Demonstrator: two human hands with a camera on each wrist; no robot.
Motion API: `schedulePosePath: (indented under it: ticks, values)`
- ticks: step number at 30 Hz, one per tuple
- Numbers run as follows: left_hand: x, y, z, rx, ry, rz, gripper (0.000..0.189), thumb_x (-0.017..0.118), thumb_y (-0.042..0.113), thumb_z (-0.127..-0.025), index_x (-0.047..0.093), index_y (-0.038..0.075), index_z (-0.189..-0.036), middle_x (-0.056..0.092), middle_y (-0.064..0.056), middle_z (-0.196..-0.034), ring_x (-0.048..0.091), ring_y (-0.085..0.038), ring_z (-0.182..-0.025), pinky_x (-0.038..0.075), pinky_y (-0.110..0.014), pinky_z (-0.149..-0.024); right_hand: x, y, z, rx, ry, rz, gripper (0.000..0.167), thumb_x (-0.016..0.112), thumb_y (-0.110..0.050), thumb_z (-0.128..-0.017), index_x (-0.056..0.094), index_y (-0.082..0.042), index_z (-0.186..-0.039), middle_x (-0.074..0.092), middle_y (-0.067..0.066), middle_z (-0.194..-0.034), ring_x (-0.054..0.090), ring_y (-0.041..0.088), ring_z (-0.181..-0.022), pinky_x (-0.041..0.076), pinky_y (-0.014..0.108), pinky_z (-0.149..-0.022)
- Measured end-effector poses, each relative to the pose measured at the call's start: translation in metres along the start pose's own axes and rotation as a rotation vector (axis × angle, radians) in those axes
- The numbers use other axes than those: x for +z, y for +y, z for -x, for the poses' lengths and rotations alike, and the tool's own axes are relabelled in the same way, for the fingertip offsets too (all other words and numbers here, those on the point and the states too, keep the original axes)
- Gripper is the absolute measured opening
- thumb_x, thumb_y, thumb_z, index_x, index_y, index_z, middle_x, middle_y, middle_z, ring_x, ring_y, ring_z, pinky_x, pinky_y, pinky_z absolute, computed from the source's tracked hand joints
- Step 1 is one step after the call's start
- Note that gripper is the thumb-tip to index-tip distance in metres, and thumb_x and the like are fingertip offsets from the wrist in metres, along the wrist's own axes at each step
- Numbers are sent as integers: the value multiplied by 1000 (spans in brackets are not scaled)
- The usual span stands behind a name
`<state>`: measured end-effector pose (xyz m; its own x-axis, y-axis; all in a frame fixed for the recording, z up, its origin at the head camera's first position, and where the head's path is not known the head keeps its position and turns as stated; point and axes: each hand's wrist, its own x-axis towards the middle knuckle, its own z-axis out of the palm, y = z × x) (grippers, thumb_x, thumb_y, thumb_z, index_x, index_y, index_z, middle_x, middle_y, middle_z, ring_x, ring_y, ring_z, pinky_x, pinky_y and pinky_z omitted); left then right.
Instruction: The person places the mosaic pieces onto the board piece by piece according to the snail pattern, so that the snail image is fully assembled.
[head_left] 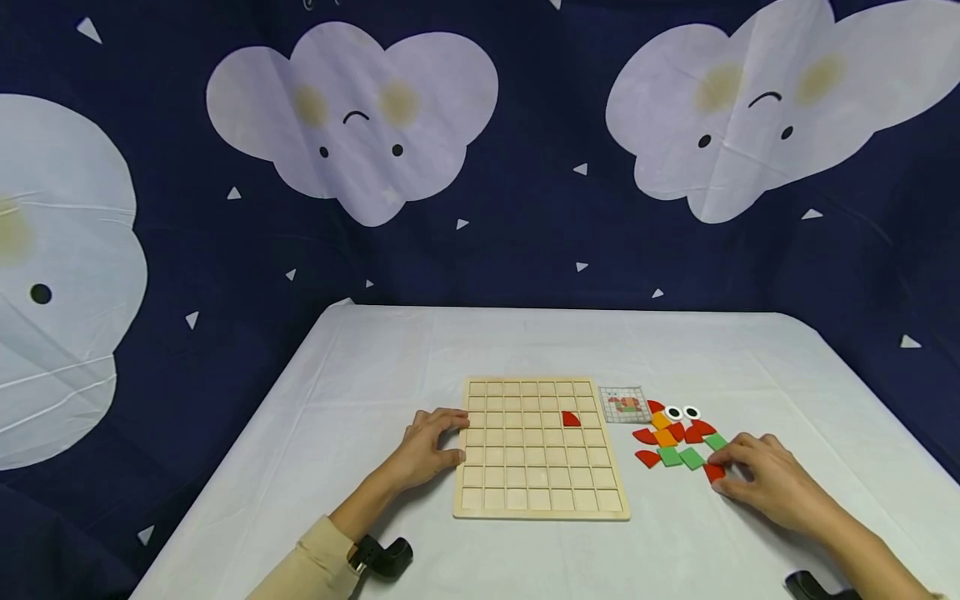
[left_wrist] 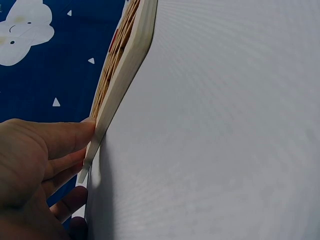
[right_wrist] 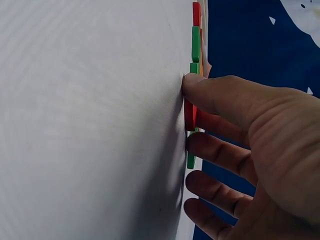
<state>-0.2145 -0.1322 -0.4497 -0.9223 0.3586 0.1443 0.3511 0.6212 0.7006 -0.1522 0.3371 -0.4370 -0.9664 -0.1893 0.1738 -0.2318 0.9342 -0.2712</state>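
A wooden grid board (head_left: 537, 477) lies flat on the white table, with one red quarter-circle piece (head_left: 571, 419) in a cell on its right side. My left hand (head_left: 427, 448) rests its thumb and fingertips against the board's left edge; in the left wrist view the thumb (left_wrist: 70, 136) touches the wooden rim (left_wrist: 125, 65). At the right, my right hand (head_left: 772, 483) pinches another red quarter-circle piece (head_left: 713, 472) between thumb and index finger, low over the tablecloth. That red piece (right_wrist: 190, 114) shows partly behind the thumb (right_wrist: 215, 92) in the right wrist view.
Between board and right hand lie loose red pieces (head_left: 648, 459), orange squares (head_left: 664, 438), green pieces (head_left: 692, 458) and two white eye discs (head_left: 673, 412). A small picture card (head_left: 625, 405) lies by the board's upper right corner. A dark cloud-printed curtain (head_left: 525, 258) hangs behind the table.
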Motion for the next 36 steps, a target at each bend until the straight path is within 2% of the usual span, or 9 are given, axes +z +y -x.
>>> schedulePosePath:
  ticks: [10, 16, 23, 27, 30, 33, 36]
  values:
    - [0, 0, 1, 7, -4, 1, 42, 73, 10, -77, 63, 7, -118, 56, -1, -134, 41, -16, -106, 25, -36, -86, 2, 1, 1, 3, 14, -9, 19, 79, -34, -72, 68, -27, -85, 59, -13, -90, 39, 8, -82, 31, 27, -69]
    - [-1, 0, 0, 3, -4, -3, 42, 73, 11, -78, 63, 8, -119, 55, 0, -134, 40, -16, -106, 25, -36, -86, 3, -9, -4, -56, 106, -29, 19, 81, -31, -70, 67, -29, -82, 59, -15, -88, 38, 4, -83, 32, 26, -70]
    - [-1, -1, 1, 9, -8, -3, 42, 73, 11, -78, 62, 7, -119, 55, 0, -134, 40, -15, -104, 25, -35, -86, 6, -42, -30, -76, 53, -65, 19, 80, -26, -71, 68, -24, -86, 62, -7, -93, 41, 10, -86, 35, 32, -73]
    - [-1, -1, 0, 11, -3, -4, 42, 72, 11, -78, 63, 8, -119, 55, 0, -134, 40, -15, -105, 25, -35, -86, 13, -61, -48, -126, 49, -110, 19, 79, -25, -73, 68, -23, -88, 60, -8, -90, 42, 12, -85, 36, 30, -72]
    - [-1, -1, 0, 9, -2, -2, 42, 73, 11, -78, 63, 8, -119, 55, 0, -134, 41, -16, -106, 25, -36, -86, 19, -76, -60, -162, 38, -135, 18, 78, -26, -74, 68, -23, -89, 63, -5, -98, 44, 14, -88, 38, 32, -74]
    - [-1, 0, 0, 6, -3, -1, 42, 72, 11, -78, 63, 8, -119, 55, 1, -134, 41, -16, -107, 25, -36, -87, 27, -90, -71, -197, 22, -150, 17, 77, -24, -75, 67, -22, -88, 64, -1, -102, 48, 18, -93, 41, 42, -85]
    - [-1, 0, 0, 2, -4, -1, 42, 72, 11, -78, 63, 8, -119, 55, 1, -134, 41, -16, -107, 26, -37, -87, 33, -102, -79, -219, 14, -156, 16, 77, -24, -74, 68, -20, -88, 63, -3, -96, 47, 17, -89, 41, 41, -84]
